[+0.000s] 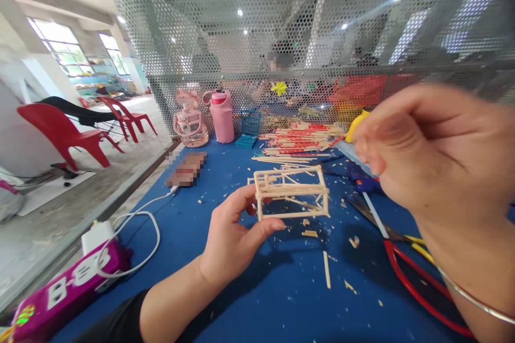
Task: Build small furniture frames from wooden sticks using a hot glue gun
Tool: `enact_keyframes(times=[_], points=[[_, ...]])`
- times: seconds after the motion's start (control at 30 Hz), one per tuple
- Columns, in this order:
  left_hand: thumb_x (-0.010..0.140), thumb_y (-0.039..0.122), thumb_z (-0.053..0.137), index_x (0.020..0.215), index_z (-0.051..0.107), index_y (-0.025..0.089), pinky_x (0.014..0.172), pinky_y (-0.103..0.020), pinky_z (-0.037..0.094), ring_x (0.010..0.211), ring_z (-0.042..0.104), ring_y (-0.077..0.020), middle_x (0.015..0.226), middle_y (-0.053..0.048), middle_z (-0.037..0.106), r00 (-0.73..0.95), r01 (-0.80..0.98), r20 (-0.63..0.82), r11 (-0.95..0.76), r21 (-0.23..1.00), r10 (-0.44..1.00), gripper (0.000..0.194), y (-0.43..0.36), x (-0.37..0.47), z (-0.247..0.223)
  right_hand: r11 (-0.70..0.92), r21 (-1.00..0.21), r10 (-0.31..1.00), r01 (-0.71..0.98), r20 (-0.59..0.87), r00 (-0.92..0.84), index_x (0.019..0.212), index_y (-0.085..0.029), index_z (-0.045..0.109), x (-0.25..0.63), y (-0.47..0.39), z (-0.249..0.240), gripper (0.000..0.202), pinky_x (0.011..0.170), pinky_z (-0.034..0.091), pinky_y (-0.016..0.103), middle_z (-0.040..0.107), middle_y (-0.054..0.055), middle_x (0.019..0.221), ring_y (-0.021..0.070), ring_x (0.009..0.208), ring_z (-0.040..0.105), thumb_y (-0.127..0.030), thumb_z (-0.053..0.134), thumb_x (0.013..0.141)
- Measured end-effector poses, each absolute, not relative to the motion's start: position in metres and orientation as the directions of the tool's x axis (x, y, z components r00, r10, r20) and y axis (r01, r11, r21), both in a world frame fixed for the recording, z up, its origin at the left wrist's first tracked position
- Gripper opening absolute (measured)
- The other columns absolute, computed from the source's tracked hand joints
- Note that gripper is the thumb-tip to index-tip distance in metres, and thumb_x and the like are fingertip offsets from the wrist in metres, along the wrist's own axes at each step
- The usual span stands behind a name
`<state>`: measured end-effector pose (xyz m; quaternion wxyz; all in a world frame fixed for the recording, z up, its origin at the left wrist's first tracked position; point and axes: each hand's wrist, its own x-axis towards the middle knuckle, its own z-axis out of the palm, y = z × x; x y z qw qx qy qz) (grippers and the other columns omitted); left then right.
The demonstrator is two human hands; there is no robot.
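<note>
A small box-shaped frame of pale wooden sticks (293, 191) is held above the blue table, its left end between the thumb and fingers of my left hand (237, 225). My right hand (434, 155) is raised at the right, nearer the camera, with its fingers curled together. Whether anything is between those fingertips is hidden and blurred. A yellow object (356, 125) shows just behind them. Below my right hand lie a blue-handled tool with a white stick (373, 214) and red-handled scissors (422, 292).
Wooden sticks with red wrappers (300, 136) lie piled at the back, beside a teal rack (248, 129) and pink bottles (222, 118). A phone (187, 169) and white cable are left, near a purple power strip (76, 284). A perforated metal screen (225, 21) stands behind.
</note>
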<state>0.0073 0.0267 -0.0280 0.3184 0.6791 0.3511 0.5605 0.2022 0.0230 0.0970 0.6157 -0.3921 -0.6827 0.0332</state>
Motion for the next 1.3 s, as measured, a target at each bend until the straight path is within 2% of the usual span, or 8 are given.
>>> enact_keyframes(times=[0.1, 0.23, 0.37, 0.67, 0.83, 1.0, 1.1, 1.3], points=[[0.074, 0.033, 0.076, 0.112, 0.061, 0.018, 0.076, -0.027, 0.053, 0.089, 0.067, -0.0189, 0.101, -0.008, 0.072, 0.061, -0.008, 0.513, -0.514, 0.858, 0.856, 0.044, 0.025, 0.01, -0.027, 0.589, -0.606, 0.769, 0.534, 0.625, -0.139, 0.058, -0.02, 0.051, 0.214, 0.031, 0.088, 0.057, 0.054, 0.04, 0.031, 0.051, 0.002, 0.059, 0.0132, 0.056, 0.05, -0.065, 0.036, 0.089], [0.071, 0.032, 0.079, 0.109, 0.06, 0.021, 0.082, -0.027, 0.053, 0.096, 0.067, -0.0187, 0.103, -0.005, 0.072, -0.021, -0.207, 0.497, -0.49, 0.847, 0.868, 0.044, 0.021, 0.019, -0.024, 0.272, -0.846, 0.958, 0.459, 0.283, -0.045, 0.12, -0.026, 0.048, 0.23, 0.028, 0.047, 0.06, 0.067, 0.051, 0.033, 0.056, 0.01, 0.118, 0.0227, 0.091, 0.06, -0.066, 0.058, 0.077], [0.067, 0.028, 0.082, 0.108, 0.058, 0.024, 0.087, -0.029, 0.053, 0.103, 0.066, -0.0192, 0.108, -0.003, 0.07, -0.039, -0.307, 0.461, -0.449, 0.839, 0.887, 0.047, 0.018, 0.036, -0.023, 0.106, -0.982, 0.976, 0.153, 0.074, -0.204, 0.099, -0.027, 0.059, 0.223, 0.002, 0.011, 0.047, 0.061, 0.053, 0.033, 0.062, 0.007, 0.094, 0.0227, 0.082, 0.062, -0.068, 0.055, 0.077], [0.072, 0.012, 0.076, 0.124, 0.051, 0.027, 0.099, -0.032, 0.049, 0.117, 0.059, -0.0206, 0.13, -0.006, 0.06, 0.225, -0.229, 0.553, -0.508, 0.83, 0.802, 0.06, 0.017, 0.054, -0.041, 0.229, -0.964, 0.968, -0.137, 0.24, -0.071, 0.087, -0.021, 0.065, 0.194, 0.021, 0.03, 0.024, 0.063, 0.05, 0.028, 0.071, 0.003, 0.084, 0.0162, 0.074, 0.065, -0.045, 0.061, 0.084], [0.077, 0.008, 0.057, 0.115, 0.057, 0.019, 0.091, -0.034, 0.051, 0.104, 0.065, -0.021, 0.117, -0.007, 0.067, 0.291, -0.108, 0.354, -0.337, 0.935, 0.889, 0.04, 0.03, 0.038, -0.042, 0.3, -0.954, 0.94, -0.022, 0.299, -0.161, 0.081, -0.02, 0.063, 0.211, 0.033, 0.024, 0.022, 0.058, 0.052, 0.026, 0.069, 0.001, 0.075, 0.0134, 0.064, 0.063, -0.042, 0.065, 0.082], [0.081, 0.02, 0.053, 0.115, 0.056, 0.02, 0.083, -0.031, 0.047, 0.101, 0.061, -0.0177, 0.104, -0.005, 0.069, 0.032, -0.077, 0.198, -0.195, 0.978, 0.98, 0.033, 0.051, 0.014, -0.031, 0.345, -0.927, 0.928, 0.146, 0.315, -0.197, 0.08, -0.019, 0.063, 0.225, 0.039, 0.007, 0.023, 0.054, 0.05, 0.025, 0.066, 0.0, 0.072, 0.0121, 0.062, 0.061, -0.042, 0.066, 0.081], [0.087, 0.034, 0.051, 0.123, 0.049, 0.021, 0.092, -0.036, 0.043, 0.105, 0.059, -0.0198, 0.105, -0.006, 0.068, 0.224, -0.15, 0.153, -0.121, 0.981, 0.963, 0.039, 0.051, 0.015, -0.027, 0.346, -0.925, 0.927, 0.16, 0.311, -0.21, 0.082, -0.019, 0.061, 0.225, 0.041, -0.003, 0.021, 0.053, 0.05, 0.025, 0.065, -0.001, 0.071, 0.012, 0.06, 0.06, -0.04, 0.064, 0.082], [0.068, 0.008, 0.058, 0.123, 0.043, 0.021, 0.082, -0.033, 0.046, 0.089, 0.062, -0.0167, 0.1, -0.003, 0.063, 0.446, -0.188, 0.12, -0.038, 0.981, 0.887, 0.058, 0.039, 0.026, -0.03, 0.421, -0.857, 0.896, 0.298, 0.341, -0.286, 0.081, -0.018, 0.064, 0.22, 0.038, -0.005, 0.017, 0.056, 0.048, 0.025, 0.065, 0.0, 0.071, 0.0122, 0.062, 0.059, -0.034, 0.06, 0.084]])
